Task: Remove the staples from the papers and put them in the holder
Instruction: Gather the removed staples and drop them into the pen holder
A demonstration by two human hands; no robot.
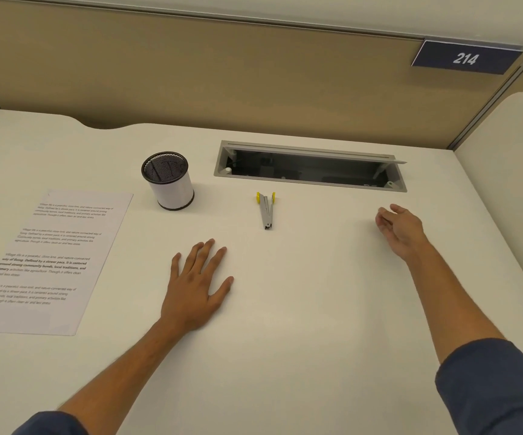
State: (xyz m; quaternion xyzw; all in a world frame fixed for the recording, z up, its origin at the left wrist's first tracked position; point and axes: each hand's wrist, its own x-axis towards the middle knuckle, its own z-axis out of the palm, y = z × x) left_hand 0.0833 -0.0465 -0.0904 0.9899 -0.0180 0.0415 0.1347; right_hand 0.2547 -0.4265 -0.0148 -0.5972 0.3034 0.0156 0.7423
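Left hand (195,287) lies flat, fingers spread, on the desk (301,309). Right hand (399,229) hovers loosely open, empty. The staple remover (267,210) lies between them, untouched.

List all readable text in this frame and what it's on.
"214": white digits on the dark blue sign fixed to the partition, upper right.
Printed sheet of paper on the desk, left: four paragraphs, one partly in bold; too small and blurred to quote with confidence.
Mesh holder, staple remover, cable tray: no text visible.
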